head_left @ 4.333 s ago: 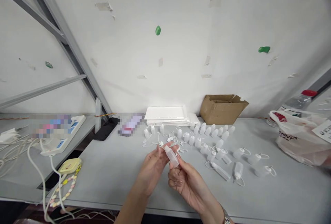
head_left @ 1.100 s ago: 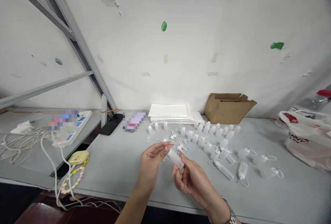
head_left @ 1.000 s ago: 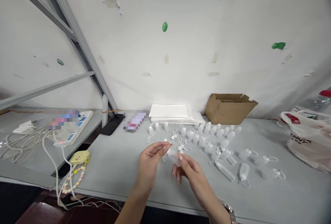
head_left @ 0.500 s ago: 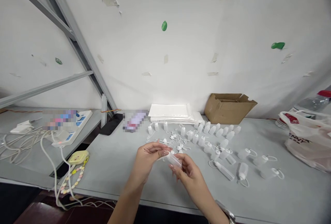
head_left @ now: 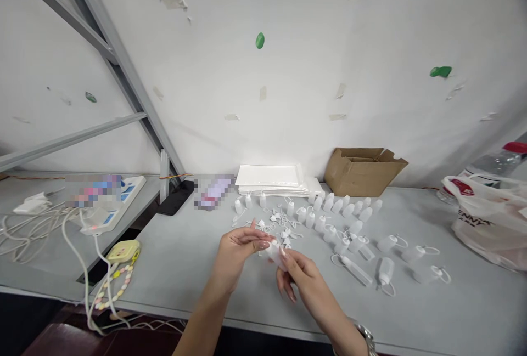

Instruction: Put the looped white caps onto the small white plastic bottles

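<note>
A small translucent plastic squeeze bottle (head_left: 275,254) is held between my two hands above the grey table. At its top end, the fingertips of my left hand (head_left: 242,246) pinch the white cap. My right hand (head_left: 297,272) grips the bottle's body between thumb and fingers. Just beyond the hands lies a loose pile of white caps with strap loops (head_left: 284,230). Right of them, several similar bottles (head_left: 329,233) stand or lie, some with looped caps fitted. The fingers hide part of the cap.
An open cardboard box (head_left: 362,174) and stacked white packets (head_left: 269,178) sit against the wall. A plastic bag (head_left: 486,230) is at the right. Cables (head_left: 37,230), a power strip (head_left: 123,202), a black phone (head_left: 176,198) and a yellow case with beads (head_left: 123,250) are at the left.
My right hand has shifted its grip higher on the bottle, thumb now nearer the cap, and the fingers have turned. My left hand stays at the cap. The view has shifted slightly.
</note>
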Available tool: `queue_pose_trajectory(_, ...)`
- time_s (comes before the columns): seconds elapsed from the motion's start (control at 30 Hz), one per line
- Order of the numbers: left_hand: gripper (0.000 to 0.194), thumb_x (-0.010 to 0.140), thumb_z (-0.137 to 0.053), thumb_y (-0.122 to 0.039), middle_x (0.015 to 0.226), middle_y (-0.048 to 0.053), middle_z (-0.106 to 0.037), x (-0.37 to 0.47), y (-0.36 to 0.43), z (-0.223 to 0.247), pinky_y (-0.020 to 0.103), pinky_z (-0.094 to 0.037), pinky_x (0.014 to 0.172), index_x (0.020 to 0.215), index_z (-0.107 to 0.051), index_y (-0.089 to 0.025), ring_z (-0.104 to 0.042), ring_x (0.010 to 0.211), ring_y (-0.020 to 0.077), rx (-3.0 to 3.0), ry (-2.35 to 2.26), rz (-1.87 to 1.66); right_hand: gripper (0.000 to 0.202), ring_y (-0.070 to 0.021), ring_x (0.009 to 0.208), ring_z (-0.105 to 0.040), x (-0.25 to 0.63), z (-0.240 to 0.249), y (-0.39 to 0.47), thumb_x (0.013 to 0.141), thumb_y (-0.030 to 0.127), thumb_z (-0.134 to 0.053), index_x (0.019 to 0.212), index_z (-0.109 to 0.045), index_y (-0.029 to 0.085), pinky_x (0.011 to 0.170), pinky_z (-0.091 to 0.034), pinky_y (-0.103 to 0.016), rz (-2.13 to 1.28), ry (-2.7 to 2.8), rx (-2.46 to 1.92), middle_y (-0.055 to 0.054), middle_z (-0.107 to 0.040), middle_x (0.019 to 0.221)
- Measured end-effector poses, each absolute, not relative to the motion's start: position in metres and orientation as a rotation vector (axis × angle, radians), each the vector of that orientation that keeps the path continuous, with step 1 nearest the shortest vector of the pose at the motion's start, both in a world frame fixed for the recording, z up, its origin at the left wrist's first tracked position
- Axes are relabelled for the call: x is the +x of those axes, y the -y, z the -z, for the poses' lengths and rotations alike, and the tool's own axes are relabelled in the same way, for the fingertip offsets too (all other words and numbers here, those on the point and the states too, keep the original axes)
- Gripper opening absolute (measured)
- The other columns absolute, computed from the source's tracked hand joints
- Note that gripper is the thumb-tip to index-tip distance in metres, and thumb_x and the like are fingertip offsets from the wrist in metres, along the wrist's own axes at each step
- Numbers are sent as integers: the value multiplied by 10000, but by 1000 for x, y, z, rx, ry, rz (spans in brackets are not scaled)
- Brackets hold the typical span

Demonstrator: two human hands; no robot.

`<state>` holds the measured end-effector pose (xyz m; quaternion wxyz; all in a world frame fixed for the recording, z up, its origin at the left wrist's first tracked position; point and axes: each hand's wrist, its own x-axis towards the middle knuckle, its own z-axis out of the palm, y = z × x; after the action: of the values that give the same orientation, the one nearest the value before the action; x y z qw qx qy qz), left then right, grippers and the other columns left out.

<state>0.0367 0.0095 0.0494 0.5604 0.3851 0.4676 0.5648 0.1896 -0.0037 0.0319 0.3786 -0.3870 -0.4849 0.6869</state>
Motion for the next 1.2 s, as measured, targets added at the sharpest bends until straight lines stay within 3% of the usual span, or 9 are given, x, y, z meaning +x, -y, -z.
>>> queue_pose_trajectory(0.1,111,566,-773,-204,707,32,-764,39,-10,-47,412,-254,1090,643,-694,-189,-696,812,203,860,-1136,-1364,439,-98,504,-441,188,-29,4,708,575,-651,849,-600,161,484,-352,-227,-1515,1296,-1070,25,-550,605)
queue_pose_trajectory(0.17,114,565,-776,-214,700,26,-763,40,-11,-45,408,-250,1093,637,-689,-196,-691,853,206,845,-1109,-1379,412,-88,481,-415,189,-30,4,719,560,-650,809,-601,161,462,-326,-221,-1536,1275,-1074,33,-535,585)
queue_pose_trajectory(0.3,100,586,-775,-227,682,18,-760,41,-12,-41,355,-184,1122,626,-689,-197,-686,868,178,892,-1070,-1386,393,-39,341,-254,193,-33,2,776,532,-604,725,-594,143,396,-190,-220,-1875,1107,-899,68,-463,439)
queue_pose_trajectory(0.4,120,596,-780,-253,718,30,-763,41,-12,-40,373,-292,1072,652,-696,-188,-687,823,186,894,-1098,-1347,384,-27,299,-186,196,-29,0,826,490,-562,716,-609,126,386,-169,-221,-2147,927,-720,80,-427,373)
queue_pose_trajectory(0.53,238,660,-752,-320,861,61,-761,39,-12,-40,372,-440,931,852,-716,-184,-669,896,223,893,-1171,-1286,367,-31,302,-239,199,-25,-2,861,440,-538,721,-622,111,398,-205,-212,-2245,800,-648,50,-486,397)
queue_pose_trajectory(0.67,331,781,-631,-421,1135,103,-684,38,-13,-40,370,-441,959,996,-684,-175,-627,1034,240,756,-1101,-1281,349,-36,339,-263,201,-30,-4,879,410,-528,760,-641,101,434,-245,-209,-2144,811,-648,55,-467,405)
queue_pose_trajectory(0.83,387,856,-523,-431,1177,134,-656,38,-16,-46,384,-449,973,1095,-627,-144,-605,1090,245,465,-871,-1155,352,-41,356,-267,202,-36,-4,904,399,-491,776,-641,106,436,-236,-208,-2072,873,-689,53,-458,421)
queue_pose_trajectory(1.0,326,893,-482,-373,1164,123,-665,40,-15,-53,343,-471,954,1037,-650,-134,-588,1122,223,452,-776,-1193,385,-44,362,-300,201,-35,-2,877,448,-516,756,-641,104,433,-231,-208,-2043,914,-780,48,-461,419)
queue_pose_trajectory(1.2,176,871,-540,-223,961,93,-737,41,-18,-54,304,-503,911,871,-687,-126,-673,956,197,447,-861,-1282,413,-49,376,-324,202,-33,-1,843,497,-537,725,-636,114,416,-215,-209,-1983,986,-925,51,-450,435)
